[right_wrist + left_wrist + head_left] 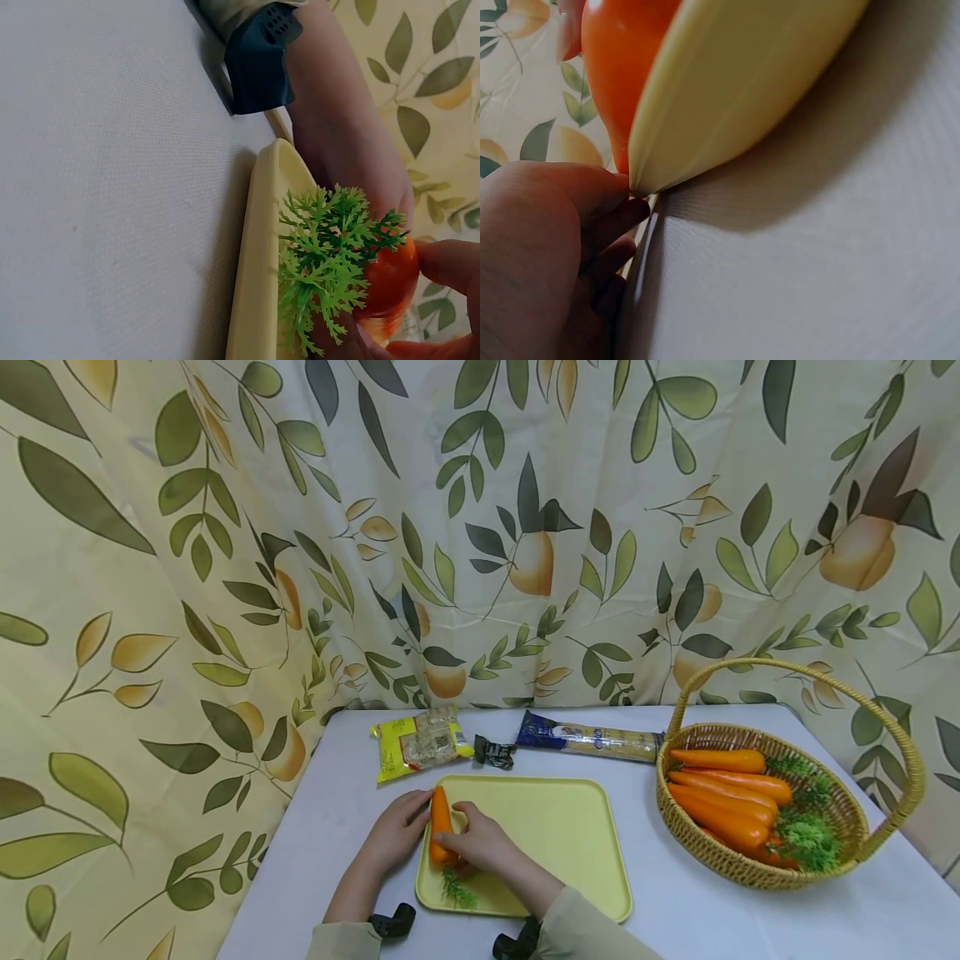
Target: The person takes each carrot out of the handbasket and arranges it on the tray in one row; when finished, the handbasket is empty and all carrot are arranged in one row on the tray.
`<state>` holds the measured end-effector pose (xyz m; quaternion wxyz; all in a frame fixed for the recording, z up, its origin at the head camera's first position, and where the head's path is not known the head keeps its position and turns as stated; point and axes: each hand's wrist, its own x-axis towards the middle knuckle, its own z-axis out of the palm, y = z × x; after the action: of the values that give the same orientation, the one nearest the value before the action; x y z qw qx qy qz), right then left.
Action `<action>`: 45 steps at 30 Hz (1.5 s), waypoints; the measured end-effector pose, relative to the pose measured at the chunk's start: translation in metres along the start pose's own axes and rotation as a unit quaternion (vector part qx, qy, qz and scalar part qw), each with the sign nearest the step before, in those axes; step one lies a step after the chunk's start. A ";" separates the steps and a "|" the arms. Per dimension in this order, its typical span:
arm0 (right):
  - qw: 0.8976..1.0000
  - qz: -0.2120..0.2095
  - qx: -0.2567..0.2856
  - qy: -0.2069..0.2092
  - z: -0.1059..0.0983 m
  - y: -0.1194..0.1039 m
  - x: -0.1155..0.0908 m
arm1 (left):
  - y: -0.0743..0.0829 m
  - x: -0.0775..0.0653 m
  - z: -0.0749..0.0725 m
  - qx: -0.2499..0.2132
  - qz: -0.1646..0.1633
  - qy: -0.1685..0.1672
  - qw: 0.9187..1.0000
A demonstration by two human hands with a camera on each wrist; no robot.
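An orange carrot (441,827) with a green leafy top (330,255) lies lengthwise along the left side of a pale yellow tray (555,835). My right hand (487,843) holds the carrot near its leafy end, thumb on one side and fingers on the other. At the narrow tip, my left hand (396,831) touches the carrot from the left with fairly straight fingers. In the left wrist view, the left fingertips (607,187) meet the carrot's tip beside the tray's rim. Part of the right hand is hidden behind the leaves in the right wrist view.
A wicker basket (738,872) with a tall handle stands at the right, holding several carrots (731,810). Behind the tray lie a yellow packet (397,752), a small black packet (494,752) and a long blue-ended pasta packet (592,739). A patterned curtain (480,552) hangs behind the table.
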<state>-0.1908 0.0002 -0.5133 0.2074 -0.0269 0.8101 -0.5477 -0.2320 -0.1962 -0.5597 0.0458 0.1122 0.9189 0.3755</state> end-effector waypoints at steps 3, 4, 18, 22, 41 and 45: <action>1.000 -0.002 -0.003 -0.003 0.001 -0.001 -0.001 | 0.001 0.000 -0.001 -0.004 -0.002 -0.002 1.000; 1.000 -0.002 -0.003 -0.005 0.001 -0.001 -0.001 | 0.001 0.000 -0.001 -0.005 -0.002 -0.002 1.000; 1.000 -0.003 -0.012 -0.005 -0.006 0.002 -0.002 | 0.002 -0.001 -0.001 -0.003 -0.008 -0.004 1.000; 0.999 -0.012 -0.042 0.007 -0.015 0.003 -0.004 | 0.001 0.000 -0.001 -0.006 -0.003 -0.004 1.000; 0.993 -0.104 -0.057 0.024 -0.118 -0.006 -0.043 | 0.002 0.001 0.001 -0.009 -0.009 -0.004 1.000; 0.989 -0.119 -0.084 0.038 -0.148 -0.011 -0.059 | 0.002 0.001 0.001 -0.011 -0.010 -0.006 1.000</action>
<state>-0.1932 0.1417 -0.4389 0.1067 -0.1200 0.8515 -0.4992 -0.2325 -0.1944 -0.5592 0.0558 0.1048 0.9154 0.3846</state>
